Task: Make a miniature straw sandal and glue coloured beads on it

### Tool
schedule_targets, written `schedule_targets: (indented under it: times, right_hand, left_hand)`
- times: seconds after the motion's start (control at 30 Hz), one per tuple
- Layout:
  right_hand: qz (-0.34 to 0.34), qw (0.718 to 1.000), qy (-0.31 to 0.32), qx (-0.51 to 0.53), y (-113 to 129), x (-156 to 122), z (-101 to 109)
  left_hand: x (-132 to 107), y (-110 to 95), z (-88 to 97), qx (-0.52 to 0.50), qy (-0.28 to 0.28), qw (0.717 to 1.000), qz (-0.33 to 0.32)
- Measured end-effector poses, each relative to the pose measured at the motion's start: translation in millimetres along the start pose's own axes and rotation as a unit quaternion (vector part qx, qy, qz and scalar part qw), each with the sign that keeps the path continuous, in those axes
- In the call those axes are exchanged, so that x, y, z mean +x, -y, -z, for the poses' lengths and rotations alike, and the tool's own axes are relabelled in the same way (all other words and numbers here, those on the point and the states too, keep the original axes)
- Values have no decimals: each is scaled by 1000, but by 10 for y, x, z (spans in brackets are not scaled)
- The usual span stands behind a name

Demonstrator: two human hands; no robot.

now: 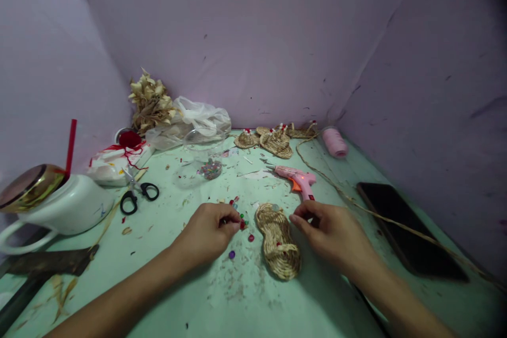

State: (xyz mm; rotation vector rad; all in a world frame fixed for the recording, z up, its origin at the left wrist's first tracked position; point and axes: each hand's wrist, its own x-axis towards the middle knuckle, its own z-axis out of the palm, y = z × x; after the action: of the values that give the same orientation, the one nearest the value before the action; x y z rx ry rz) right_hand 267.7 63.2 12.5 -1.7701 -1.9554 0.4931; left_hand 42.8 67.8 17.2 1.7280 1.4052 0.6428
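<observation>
A small woven straw slipper (pixel 273 243) lies on the table between my hands, with a strap and a red bead near its front end. A pale translucent bead shows at its far end. My left hand (pixel 212 232) is closed in a pinch at a cluster of small coloured beads (pixel 242 216); whether a bead is between its fingertips is hard to make out. My right hand (pixel 328 229) is also pinched, its fingertips beside the slipper's right edge. What they hold, if anything, is too small to name. A red bead (pixel 251 238) and a purple bead (pixel 232 255) lie loose nearby.
Behind the slipper lies a pink glue gun (pixel 296 177). Several woven slippers (pixel 276 143), a pink thread spool (pixel 335 142) and a bead container (pixel 209 169) stand farther back. Scissors (pixel 138 193), a white mug (pixel 67 211) and a hammer-like tool (pixel 47 262) are left; a phone (pixel 407 232) right.
</observation>
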Motion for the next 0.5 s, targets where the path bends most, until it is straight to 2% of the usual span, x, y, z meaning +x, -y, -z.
schedule_targets:
  times: [0.1, 0.2, 0.27, 0.33, 0.5]
  right_hand:
    - [45, 988, -104, 105, 97, -79, 20]
    - [154, 962, -162, 158, 232, -203, -15]
    - [223, 948, -146, 173, 304, -281, -61]
    - [265, 941, -114, 177, 344, -338, -109]
    - [292, 945, -58, 137, 341, -384, -171]
  left_hand:
    - [15, -25, 0, -173, 69, 980, 73]
    - [3, -42, -7, -293, 114, 941, 125]
    - [-22, -51, -17, -323, 124, 930, 122]
    - [-53, -64, -33, -332, 134, 927, 115]
    - [-125, -115, -99, -329, 176, 921, 114]
